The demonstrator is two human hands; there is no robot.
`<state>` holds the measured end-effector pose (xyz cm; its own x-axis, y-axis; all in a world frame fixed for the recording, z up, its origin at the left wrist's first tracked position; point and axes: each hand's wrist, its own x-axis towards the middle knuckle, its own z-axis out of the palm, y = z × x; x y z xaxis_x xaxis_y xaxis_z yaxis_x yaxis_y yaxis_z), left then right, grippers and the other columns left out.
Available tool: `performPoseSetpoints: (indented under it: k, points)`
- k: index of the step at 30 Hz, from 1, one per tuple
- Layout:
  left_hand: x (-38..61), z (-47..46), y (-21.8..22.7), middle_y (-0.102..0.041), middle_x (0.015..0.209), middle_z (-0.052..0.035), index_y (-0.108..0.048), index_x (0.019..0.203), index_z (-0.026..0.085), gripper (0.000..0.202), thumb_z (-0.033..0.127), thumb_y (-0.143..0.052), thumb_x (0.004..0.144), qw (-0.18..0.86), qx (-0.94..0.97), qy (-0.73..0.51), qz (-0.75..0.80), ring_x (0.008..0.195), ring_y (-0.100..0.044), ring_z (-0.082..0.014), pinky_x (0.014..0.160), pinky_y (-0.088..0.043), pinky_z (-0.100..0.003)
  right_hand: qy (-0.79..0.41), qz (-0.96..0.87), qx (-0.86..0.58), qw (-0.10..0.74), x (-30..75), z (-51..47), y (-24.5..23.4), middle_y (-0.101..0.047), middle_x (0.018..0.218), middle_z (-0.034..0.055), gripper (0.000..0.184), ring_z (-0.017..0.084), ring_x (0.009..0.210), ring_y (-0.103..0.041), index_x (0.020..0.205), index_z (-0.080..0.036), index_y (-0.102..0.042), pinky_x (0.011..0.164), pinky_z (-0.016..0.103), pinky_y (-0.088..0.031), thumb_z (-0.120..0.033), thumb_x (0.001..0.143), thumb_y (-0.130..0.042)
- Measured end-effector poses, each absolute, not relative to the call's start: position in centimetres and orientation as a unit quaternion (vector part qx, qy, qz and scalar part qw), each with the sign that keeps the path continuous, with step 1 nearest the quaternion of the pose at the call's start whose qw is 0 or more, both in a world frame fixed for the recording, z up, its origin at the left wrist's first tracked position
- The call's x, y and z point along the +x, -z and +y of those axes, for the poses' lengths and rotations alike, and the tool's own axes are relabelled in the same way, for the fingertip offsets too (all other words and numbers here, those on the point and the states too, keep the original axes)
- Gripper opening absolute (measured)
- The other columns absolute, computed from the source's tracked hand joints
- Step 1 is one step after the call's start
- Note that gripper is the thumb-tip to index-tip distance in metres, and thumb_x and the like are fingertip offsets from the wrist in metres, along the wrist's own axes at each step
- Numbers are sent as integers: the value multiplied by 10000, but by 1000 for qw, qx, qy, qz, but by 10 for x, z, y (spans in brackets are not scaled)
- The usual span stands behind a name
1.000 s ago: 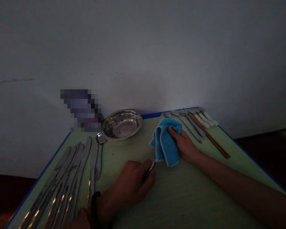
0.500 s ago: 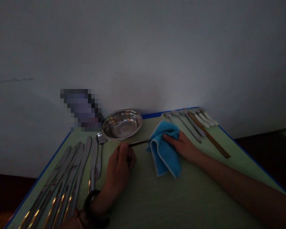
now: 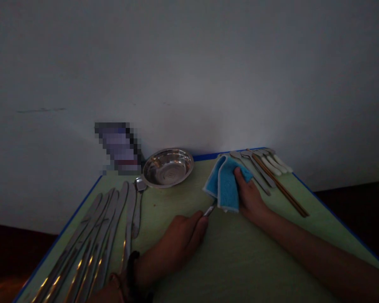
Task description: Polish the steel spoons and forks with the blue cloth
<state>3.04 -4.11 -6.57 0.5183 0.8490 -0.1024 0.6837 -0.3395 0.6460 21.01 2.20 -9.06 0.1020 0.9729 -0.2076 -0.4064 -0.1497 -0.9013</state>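
My left hand (image 3: 185, 235), with a dark band at its wrist, is closed around the handle of a slim metal utensil (image 3: 210, 209). The far end of this utensil disappears into a blue cloth (image 3: 229, 185) with pale edging, so its kind is hidden. My right hand (image 3: 249, 191) grips the cloth, thumb on the near side, and the folded cloth drapes over the utensil's end. Both hands are above the green table (image 3: 240, 256). Behind my left hand lie several metal table knives (image 3: 91, 235) side by side and a small spoon (image 3: 140, 198).
A shiny metal bowl (image 3: 169, 168) stands near the wall. Left of it leans a blurred-out, screen-like object (image 3: 118, 147). On the right lie spoons (image 3: 255, 172), wooden chopsticks (image 3: 281, 185) and several white-handled utensils (image 3: 273, 164). A blue edge (image 3: 330, 204) borders the table.
My left hand has moved right and nearer to me, and the utensil now slants up towards the cloth. My right hand has turned, and the cloth is folded differently. The view has shifted slightly left.
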Motion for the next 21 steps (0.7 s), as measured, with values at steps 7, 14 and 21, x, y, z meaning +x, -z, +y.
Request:
performPoseSetpoints:
  k: [7,14,21]
  points:
    - [32,-37,76,-523,602,11,-480,789,191,318,323,-222,923,293,802,-131,504,507,-492,-131,527,-353,-237,-623,-336,-418,570,200,15,99,-650,813,-7,343,164,820,-596,951,-216,-581,741,301,-459,-454,705,-605]
    - [28,-42,74,-407,576,39,-408,643,195,398,379,-199,927,372,732,-270,502,530,-393,-112,540,-342,-229,-640,-420,-440,469,213,13,90,-542,606,-42,342,107,527,-501,871,-199,-555,527,247,-412,-508,725,-552]
    - [27,-30,81,-396,579,47,-389,674,200,364,418,-221,911,362,699,-360,501,530,-396,-117,511,-324,-233,-368,-842,-371,138,224,-3,59,-601,785,45,341,171,730,-547,862,-167,-567,667,293,-409,-480,808,-444]
